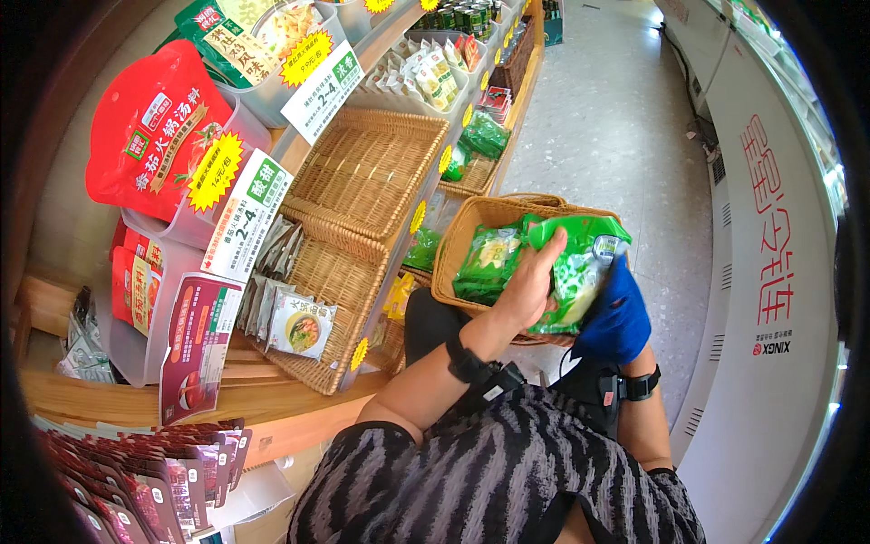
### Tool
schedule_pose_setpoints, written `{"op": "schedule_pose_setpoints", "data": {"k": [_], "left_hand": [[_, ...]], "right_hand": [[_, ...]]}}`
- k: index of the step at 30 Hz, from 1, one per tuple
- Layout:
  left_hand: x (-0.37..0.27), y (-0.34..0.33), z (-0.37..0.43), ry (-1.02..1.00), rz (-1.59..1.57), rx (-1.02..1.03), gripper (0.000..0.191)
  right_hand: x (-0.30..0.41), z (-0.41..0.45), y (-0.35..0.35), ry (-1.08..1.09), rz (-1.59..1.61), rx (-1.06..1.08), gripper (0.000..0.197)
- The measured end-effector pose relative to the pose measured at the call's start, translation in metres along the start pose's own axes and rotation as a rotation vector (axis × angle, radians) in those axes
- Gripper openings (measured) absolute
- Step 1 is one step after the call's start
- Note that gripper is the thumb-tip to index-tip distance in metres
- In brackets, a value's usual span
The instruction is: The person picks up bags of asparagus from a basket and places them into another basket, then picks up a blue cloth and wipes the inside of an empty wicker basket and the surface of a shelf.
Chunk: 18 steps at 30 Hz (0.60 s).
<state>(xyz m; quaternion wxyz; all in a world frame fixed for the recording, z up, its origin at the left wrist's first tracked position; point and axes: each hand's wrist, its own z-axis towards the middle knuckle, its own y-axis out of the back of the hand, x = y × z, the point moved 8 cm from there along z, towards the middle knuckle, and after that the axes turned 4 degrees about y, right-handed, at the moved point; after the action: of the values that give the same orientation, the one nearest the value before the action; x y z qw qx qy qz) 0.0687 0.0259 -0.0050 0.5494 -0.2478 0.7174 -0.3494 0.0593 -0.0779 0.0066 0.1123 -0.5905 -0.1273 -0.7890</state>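
My left hand (529, 289) grips a green plastic food packet (578, 238) over a wicker basket (450, 255), the thumb lying across the packet's front. A blue cloth (617, 313) covers my right hand, whose fingers are hidden beneath it. The cloth touches the packet's right side. Inside the basket lie more green packets (491, 258) with clear windows. The basket sits in front of my bent knees, its handle folded at the far rim.
On my left, a wooden shelf (299, 401) holds wicker trays (374, 160), silver sachets (299, 323) and red pouches (160, 129) in plastic bins. Price cards stick out from the bins. A white freezer cabinet (741, 285) lines the right side of the grey floor (578, 115).
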Motion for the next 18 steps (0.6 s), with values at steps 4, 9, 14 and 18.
{"op": "schedule_pose_setpoints", "data": {"k": [4,9,14,18], "left_hand": [[-0.003,0.001,0.014,0.026,0.055,0.080,0.032],[0.019,0.017,0.012,0.128,0.659,0.109,0.031],[0.059,0.043,0.019,0.155,0.647,0.099,0.026],[0.064,0.075,0.038,0.102,0.644,0.016,0.022]], "right_hand": [[-0.012,0.004,0.005,0.053,-0.241,-0.088,0.031],[-0.059,0.000,0.032,-0.157,0.310,-0.361,0.022],[-0.082,-0.011,0.053,-0.187,0.544,-0.482,0.026],[-0.096,-0.025,0.056,-0.440,0.850,-0.642,0.034]]}}
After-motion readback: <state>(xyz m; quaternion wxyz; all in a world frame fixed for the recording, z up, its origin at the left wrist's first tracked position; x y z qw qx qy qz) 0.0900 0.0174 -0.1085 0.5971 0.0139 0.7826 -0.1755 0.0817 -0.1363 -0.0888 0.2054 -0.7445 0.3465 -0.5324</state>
